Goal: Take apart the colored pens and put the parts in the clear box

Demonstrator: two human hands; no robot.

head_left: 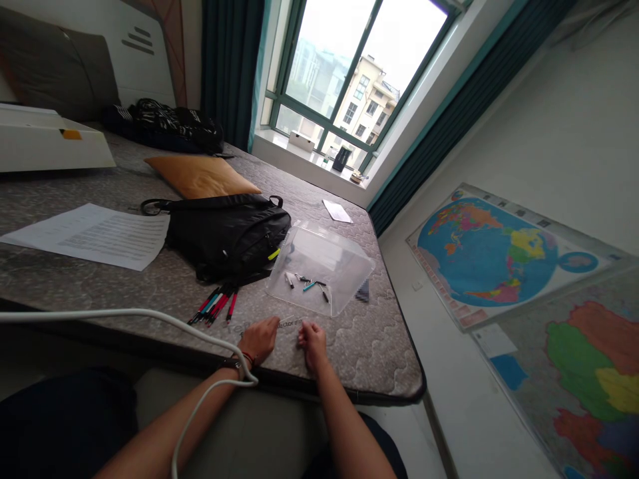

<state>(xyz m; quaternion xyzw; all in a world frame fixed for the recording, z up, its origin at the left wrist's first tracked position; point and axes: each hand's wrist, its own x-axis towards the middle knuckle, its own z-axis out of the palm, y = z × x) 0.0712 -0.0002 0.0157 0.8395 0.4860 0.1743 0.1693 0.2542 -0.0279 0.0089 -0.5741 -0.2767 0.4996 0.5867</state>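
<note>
My left hand (258, 340) rests on the grey mattress (150, 279) near its front edge, fingers loosely curled and pointing right. My right hand (312, 342) lies beside it, fingers curled in a loose fist; whether it holds anything is hidden. Just beyond the hands sits a clear plastic box (322, 266) with several pen caps and small pen parts (307, 283) inside. A bunch of pens (215, 305) with red, blue and black ends lies left of the box. Behind them is a black bag (224, 236).
Printed sheets (92, 234) lie at the left, an orange pillow (200, 176) and dark clothing (164, 126) further back. A white cable (150, 319) crosses my left wrist. World maps (499, 256) hang on the right wall. A window is at the back.
</note>
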